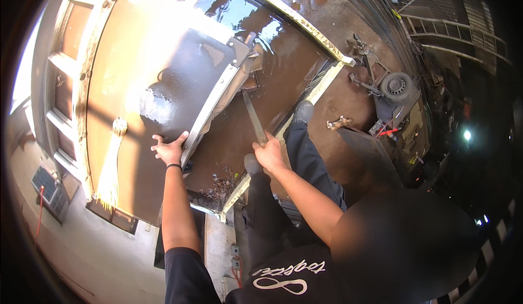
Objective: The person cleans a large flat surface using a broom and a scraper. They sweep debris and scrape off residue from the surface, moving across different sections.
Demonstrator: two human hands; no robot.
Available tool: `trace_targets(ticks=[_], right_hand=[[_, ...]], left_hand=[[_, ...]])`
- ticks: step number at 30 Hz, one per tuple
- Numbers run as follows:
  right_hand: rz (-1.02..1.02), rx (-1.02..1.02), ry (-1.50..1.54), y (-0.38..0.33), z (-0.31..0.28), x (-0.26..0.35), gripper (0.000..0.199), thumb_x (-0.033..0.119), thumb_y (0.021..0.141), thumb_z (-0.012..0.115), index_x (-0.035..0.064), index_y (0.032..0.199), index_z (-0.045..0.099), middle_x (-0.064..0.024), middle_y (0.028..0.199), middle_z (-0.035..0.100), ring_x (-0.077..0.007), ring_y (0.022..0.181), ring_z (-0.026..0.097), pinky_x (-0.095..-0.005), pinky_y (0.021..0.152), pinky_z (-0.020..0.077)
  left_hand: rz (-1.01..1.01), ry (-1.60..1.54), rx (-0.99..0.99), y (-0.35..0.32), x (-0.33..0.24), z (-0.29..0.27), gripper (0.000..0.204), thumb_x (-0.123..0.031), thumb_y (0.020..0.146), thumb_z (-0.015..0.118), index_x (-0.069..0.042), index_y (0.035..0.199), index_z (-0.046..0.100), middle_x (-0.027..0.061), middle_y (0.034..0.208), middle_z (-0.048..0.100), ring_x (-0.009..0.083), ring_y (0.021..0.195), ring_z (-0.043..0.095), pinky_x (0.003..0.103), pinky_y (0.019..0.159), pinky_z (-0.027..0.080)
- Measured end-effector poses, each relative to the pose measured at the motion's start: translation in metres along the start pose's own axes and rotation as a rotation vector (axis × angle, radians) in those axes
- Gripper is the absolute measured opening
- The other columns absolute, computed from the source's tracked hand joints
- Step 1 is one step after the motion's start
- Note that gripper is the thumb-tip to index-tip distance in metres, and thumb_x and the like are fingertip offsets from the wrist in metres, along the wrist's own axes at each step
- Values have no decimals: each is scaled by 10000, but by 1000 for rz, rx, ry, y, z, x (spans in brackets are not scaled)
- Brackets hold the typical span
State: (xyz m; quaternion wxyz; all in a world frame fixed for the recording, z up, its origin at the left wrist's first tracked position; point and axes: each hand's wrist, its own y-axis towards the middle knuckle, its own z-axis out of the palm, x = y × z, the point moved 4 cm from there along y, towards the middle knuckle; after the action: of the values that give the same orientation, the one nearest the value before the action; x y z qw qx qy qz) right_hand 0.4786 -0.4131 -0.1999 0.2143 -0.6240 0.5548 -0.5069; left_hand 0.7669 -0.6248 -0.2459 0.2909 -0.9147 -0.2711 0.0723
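Note:
My left hand (169, 150) rests on a large dark sheet (180, 83), fingers spread and thumb against the sheet's pale metal edge strip (213, 98). Brown, ragged material hangs along the underside of that strip. In my right hand (269, 152) is the near end of a long, flat, narrow bar (253, 114). Its far end reaches beside the raised sheet, over brown water (289, 67) lying within a pale frame (322, 83). What the bar's far end touches is hard to make out.
A yellow-bristled straw broom (111, 165) lies on the brown surface at left. Wet leaves (218, 184) gather in the frame's near corner. My shoes stand by the near frame edge. To the right are a small animal (339, 123), a wheel (396, 86) and a ladder (457, 34).

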Motion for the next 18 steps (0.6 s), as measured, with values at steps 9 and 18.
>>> trace_targets(ticks=[9, 18], right_hand=[[198, 0, 367, -101, -13, -95, 276, 42, 848, 658, -74, 1099, 656, -109, 689, 609, -178, 486, 565, -351, 469, 462], [302, -124, 499, -112, -6, -151, 175, -7, 857, 627, -83, 1014, 622, -46, 627, 552, -130, 423, 491, -312, 378, 397]], left_hand=[[51, 5, -80, 7, 9, 5, 1388, -565, 505, 998, -192, 1632, 279, 414, 1612, 137, 653, 1437, 236, 651, 1200, 278], [79, -60, -33, 26, 22, 4, 1345, -582, 498, 992, -185, 1609, 344, 364, 1625, 196, 533, 1486, 276, 580, 1222, 289]])
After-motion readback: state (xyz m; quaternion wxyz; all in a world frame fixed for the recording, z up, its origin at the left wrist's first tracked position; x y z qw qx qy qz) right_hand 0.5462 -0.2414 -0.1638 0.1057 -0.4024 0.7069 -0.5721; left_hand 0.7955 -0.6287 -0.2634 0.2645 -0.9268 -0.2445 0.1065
